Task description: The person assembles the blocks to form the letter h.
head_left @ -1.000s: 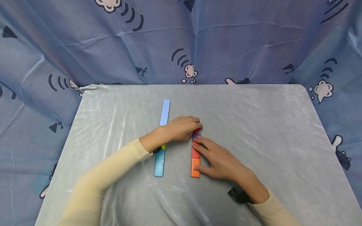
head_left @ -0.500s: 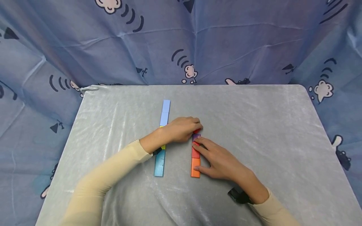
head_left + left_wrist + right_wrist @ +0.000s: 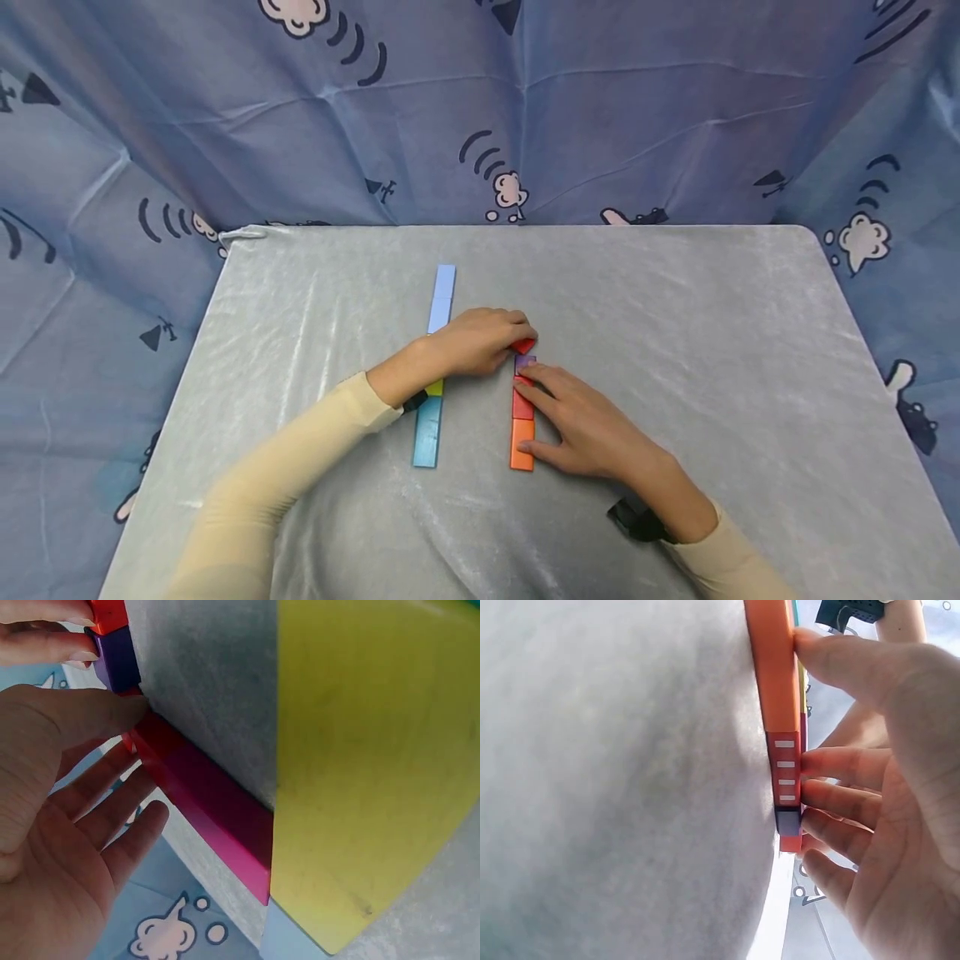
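Observation:
My left hand pinches a red block at the far end of the right-hand row. From that red block, a magenta block runs to a large-looking yellow block in the left wrist view; in the head view my left hand hides the magenta one. Below the pinched block lie a small purple block, a red block and an orange block, end to end. My right hand rests along them, its thumb touching the orange block and its relaxed fingers touching the red and purple ones.
The left-hand row has light blue blocks at its far end and a teal block at its near end. A grey cloth covers the table. Patterned blue curtains surround it.
The head view has shifted slightly. Both hands stay in nearly the same places, and a little more of the red block shows beneath my left fingers.

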The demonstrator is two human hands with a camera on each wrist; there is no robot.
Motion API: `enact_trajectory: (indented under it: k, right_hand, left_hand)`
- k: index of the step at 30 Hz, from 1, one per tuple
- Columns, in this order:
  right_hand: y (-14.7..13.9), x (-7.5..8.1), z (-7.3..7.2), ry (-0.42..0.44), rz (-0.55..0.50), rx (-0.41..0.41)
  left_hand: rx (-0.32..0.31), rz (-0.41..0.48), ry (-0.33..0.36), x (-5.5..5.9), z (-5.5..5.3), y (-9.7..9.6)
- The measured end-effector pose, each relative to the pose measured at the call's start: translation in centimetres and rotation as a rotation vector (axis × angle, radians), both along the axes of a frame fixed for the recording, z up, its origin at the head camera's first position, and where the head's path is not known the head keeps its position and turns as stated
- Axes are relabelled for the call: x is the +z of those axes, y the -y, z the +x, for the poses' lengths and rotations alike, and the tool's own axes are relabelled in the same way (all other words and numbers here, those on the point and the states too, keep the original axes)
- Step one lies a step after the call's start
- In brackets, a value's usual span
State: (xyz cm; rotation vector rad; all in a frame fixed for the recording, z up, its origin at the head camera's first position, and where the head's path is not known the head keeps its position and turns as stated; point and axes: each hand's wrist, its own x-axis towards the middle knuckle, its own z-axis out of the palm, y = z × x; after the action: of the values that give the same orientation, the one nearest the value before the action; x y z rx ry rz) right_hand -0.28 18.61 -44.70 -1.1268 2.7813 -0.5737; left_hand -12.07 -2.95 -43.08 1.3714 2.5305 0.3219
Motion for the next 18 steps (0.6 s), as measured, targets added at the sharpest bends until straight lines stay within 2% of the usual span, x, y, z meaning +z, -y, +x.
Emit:
enact_trajectory:
  k: [9,18]
  right_hand:
    - [-0.01,0.13,0.20,-0.028,0.014,0.014]
    - [-0.03,0.12,0.26,-0.004,0.023,0.013]
  left_hand:
    - [0.014,0.007,0.019,-0.47,0.21,-0.03]
    - [0.016,0.009,0.015,-0.53,0.24,0.02]
